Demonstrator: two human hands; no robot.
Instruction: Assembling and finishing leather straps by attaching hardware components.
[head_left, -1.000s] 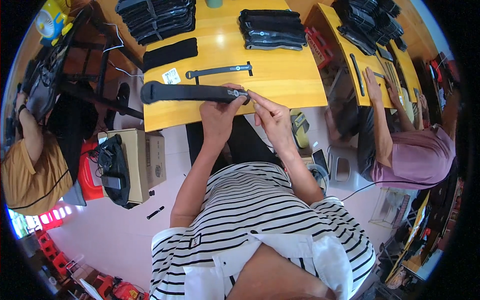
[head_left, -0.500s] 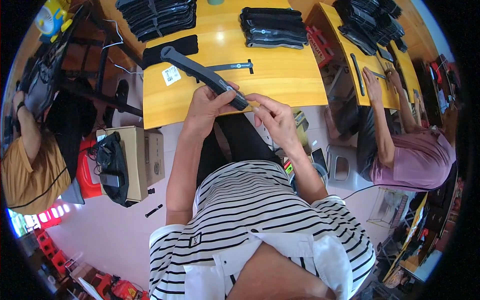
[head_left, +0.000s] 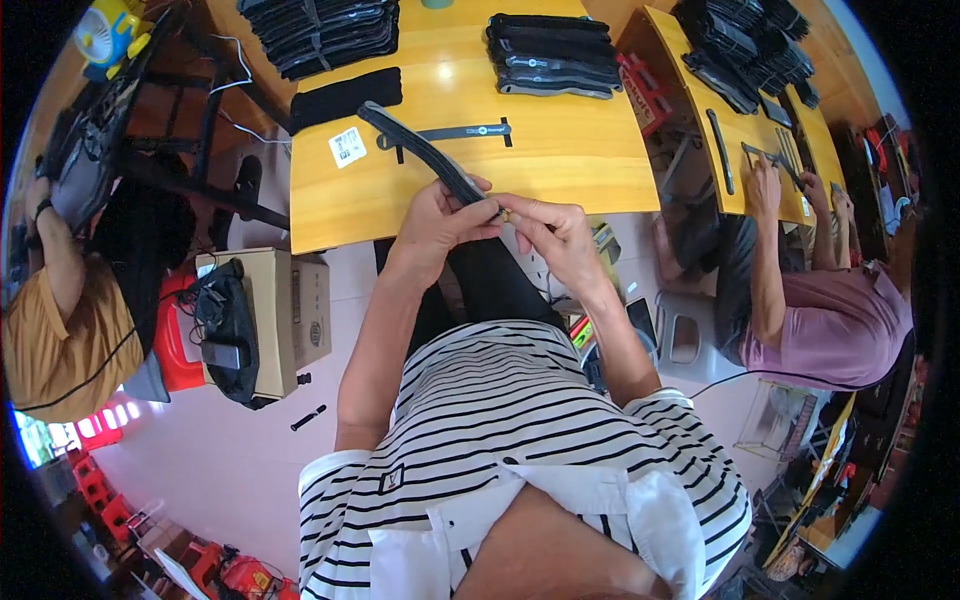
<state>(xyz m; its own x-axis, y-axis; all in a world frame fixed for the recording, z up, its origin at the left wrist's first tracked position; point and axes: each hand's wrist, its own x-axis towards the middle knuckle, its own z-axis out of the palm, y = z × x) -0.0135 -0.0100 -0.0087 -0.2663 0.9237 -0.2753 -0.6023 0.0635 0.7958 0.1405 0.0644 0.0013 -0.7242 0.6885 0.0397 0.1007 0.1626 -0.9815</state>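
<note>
A bundle of dark grey and black straps [head_left: 418, 148] slants over the table's near edge, its far end raised. My left hand [head_left: 445, 225] is closed around its near end, thumb on top. Close beside it, my right hand [head_left: 562, 238] pinches a thin yellowish band [head_left: 506, 215] at the bundle's tip; fingers hide most of that band. Beyond the bundle, a single grey strap [head_left: 455, 132] with black cross tabs lies flat on the yellow table [head_left: 590, 150]. A white printed label [head_left: 347, 148] lies to its left.
Stacks of black straps [head_left: 320, 40] stand at the far left, another stack [head_left: 553, 65] at the far right, and a folded black piece [head_left: 345, 98] nearer. A cardboard box [head_left: 270, 320] is on the floor to my left. Co-workers sit on either side; one in pink [head_left: 830, 325] handles straps.
The bundle has rolled in my left hand, so its printed grey face is turned away. Both hands have shifted slightly right and nearer. The right-hand co-worker's hands have moved over the straps.
</note>
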